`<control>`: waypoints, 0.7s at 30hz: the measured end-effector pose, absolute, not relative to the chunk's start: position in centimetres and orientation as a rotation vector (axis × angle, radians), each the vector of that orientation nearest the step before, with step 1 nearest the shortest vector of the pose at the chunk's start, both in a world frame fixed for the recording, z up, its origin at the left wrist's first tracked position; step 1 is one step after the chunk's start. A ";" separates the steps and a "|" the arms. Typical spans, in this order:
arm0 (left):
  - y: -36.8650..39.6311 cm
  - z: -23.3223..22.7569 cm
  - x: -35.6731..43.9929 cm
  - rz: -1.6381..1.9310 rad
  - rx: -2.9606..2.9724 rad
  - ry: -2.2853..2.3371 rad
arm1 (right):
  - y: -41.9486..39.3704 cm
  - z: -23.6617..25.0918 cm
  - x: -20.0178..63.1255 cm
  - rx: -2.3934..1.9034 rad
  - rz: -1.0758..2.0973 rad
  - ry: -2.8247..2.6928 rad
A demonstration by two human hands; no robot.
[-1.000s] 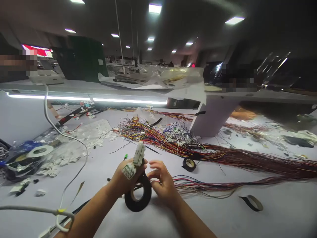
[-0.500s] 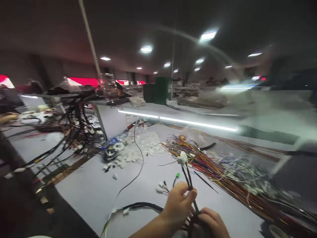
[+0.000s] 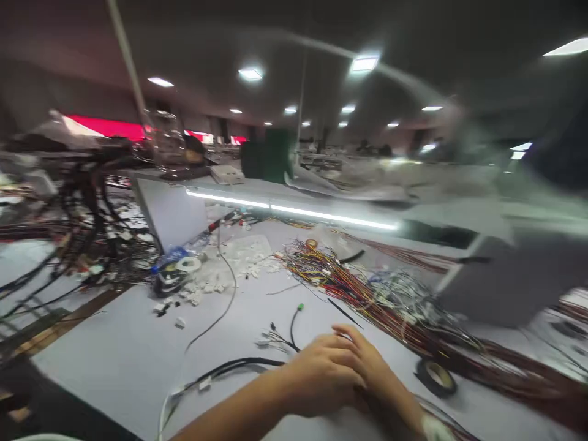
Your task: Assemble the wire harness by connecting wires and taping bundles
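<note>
Fingers [image 3: 349, 335] over black cable [image 3: 239, 366] (blurred)

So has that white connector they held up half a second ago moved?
Yes. It no longer stands above the left hand; both hands have dropped onto the table, right hand alongside, hiding it.

head cam | faces forward-down, seemingly leftward (blurred) | close above table [image 3: 114, 343] | single view

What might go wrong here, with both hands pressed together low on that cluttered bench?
The picture is blurred, so this is a guess. The left hand lies over the right hand, hiding whatever they grip; a slip would go unseen. The coloured wire bundle lies close by and might snag a sleeve or finger. The black tape roll sits near the right forearm and may be knocked away.
</note>
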State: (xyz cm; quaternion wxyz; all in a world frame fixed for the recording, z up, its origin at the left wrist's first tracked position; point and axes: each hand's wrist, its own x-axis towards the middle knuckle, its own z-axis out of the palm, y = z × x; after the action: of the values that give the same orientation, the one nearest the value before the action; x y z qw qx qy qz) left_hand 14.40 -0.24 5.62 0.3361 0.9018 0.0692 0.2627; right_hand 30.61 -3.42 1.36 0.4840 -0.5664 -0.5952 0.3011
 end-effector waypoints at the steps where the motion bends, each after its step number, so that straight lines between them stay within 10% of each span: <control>1: 0.1 6.0 14.7 0.629 2.488 0.093 | -2.4 1.5 30.4 -1.276 0.927 -1.522; 13: 2.5 4.5 15.7 0.774 2.218 0.801 | -9.6 -1.4 30.3 -1.235 0.355 -1.692; 21: 1.4 4.1 14.9 0.694 2.060 0.582 | -5.4 -0.6 33.9 -1.353 0.977 -1.157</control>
State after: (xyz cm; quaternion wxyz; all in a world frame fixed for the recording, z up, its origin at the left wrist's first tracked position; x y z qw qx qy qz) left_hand 14.87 1.37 4.05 0.4312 0.8259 0.2332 0.2784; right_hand 33.88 -5.37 -0.60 0.5271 -0.5662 -0.4840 0.4089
